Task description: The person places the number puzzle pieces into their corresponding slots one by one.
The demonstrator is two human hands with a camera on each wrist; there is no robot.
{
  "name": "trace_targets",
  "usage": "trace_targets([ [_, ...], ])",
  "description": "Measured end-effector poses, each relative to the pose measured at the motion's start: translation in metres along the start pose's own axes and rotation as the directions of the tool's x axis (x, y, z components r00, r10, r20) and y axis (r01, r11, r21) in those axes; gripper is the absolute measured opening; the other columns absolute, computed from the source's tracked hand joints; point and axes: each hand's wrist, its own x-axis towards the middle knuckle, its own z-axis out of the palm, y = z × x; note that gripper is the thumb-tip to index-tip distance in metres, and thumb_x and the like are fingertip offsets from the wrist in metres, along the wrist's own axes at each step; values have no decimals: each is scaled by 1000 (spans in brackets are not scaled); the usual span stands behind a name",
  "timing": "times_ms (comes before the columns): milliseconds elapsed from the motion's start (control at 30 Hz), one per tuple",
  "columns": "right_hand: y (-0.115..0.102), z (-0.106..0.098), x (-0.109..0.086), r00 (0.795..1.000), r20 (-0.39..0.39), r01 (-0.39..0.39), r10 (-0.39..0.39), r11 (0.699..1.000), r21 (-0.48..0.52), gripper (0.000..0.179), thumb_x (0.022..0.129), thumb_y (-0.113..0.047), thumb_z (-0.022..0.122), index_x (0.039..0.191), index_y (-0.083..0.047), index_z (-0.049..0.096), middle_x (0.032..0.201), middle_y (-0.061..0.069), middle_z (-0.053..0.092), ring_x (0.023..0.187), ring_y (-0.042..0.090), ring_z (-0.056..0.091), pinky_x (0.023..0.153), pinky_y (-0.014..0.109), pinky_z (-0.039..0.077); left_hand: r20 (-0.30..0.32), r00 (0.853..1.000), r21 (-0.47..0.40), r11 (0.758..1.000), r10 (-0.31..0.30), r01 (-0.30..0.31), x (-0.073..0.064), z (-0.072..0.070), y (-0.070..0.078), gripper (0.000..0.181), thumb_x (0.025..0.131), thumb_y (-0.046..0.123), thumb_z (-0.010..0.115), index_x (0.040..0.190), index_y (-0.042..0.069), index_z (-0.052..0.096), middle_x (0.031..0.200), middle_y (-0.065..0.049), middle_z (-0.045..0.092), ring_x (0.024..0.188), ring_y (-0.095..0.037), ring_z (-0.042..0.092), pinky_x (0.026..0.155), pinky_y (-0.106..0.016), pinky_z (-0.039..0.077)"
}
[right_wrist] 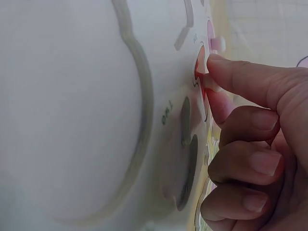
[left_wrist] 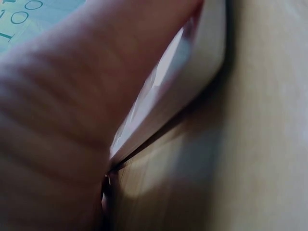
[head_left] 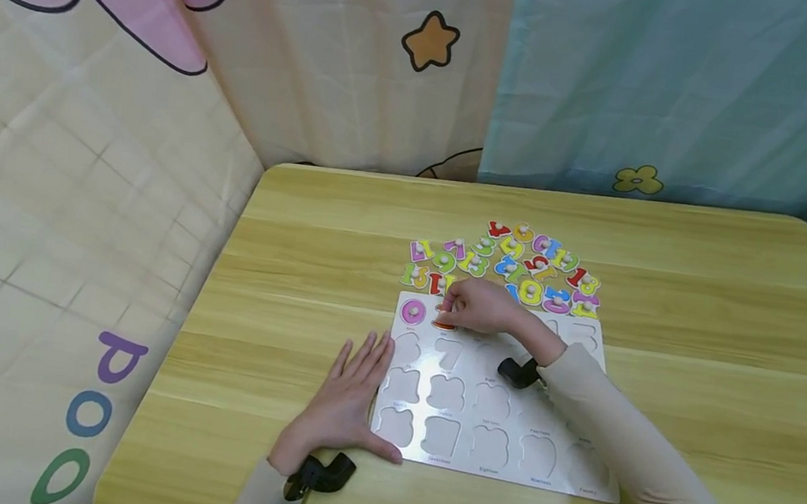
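A white number-puzzle board [head_left: 432,383] with several cut-out slots lies on the table. My right hand [head_left: 482,305] is over its top row, and thumb and index finger pinch the small knob of an orange-red number piece [right_wrist: 200,61]. That piece sits at the second slot, just beyond the slot labelled "Two" in the right wrist view. A round pink zero piece [head_left: 413,312] fills the first slot. Spread out along the board's left edge is my left hand [head_left: 347,401], fingers straight and thumb at the lower corner. The board's thick edge [left_wrist: 197,79] shows beside it in the left wrist view.
Loose colourful number pieces [head_left: 530,292] with knobs are spread behind the board's far edge, partly hidden by the right hand. The wooden table [head_left: 280,270] reaches back to printed curtains [head_left: 362,96]. Black wrist cameras [head_left: 321,476] are on both wrists.
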Motion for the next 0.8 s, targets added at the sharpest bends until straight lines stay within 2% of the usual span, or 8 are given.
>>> trace_targets([
  [267,-2,3,-1,1000,-12,-19,19,1000,21,21,87,-31,70,86,-11,66,60,-2,51,53,12,45,48,24,32,-7,1000,3,1000,4,-4,1,0,-1,145,51,86,63,151,1,1,158,-10,-4,143,-27,-7,112,-47,-8],
  [600,-6,5,-5,999,-48,-2,0,999,-53,23,87,-34,69,89,-12,64,58,-4,49,51,10,42,46,23,29,-19,1000,-9,1000,-2,2,0,3,-2,145,51,88,61,151,1,2,158,-11,-3,143,-25,-9,112,-48,-8],
  [800,-1,5,-9,1000,-16,2,-2,1000,18,23,89,-33,67,94,-11,64,59,-2,49,52,12,43,48,24,31,-19,1000,-12,1000,7,-8,0,2,-1,145,51,87,63,151,1,2,158,-11,-3,143,-27,-7,112,-48,-7],
])
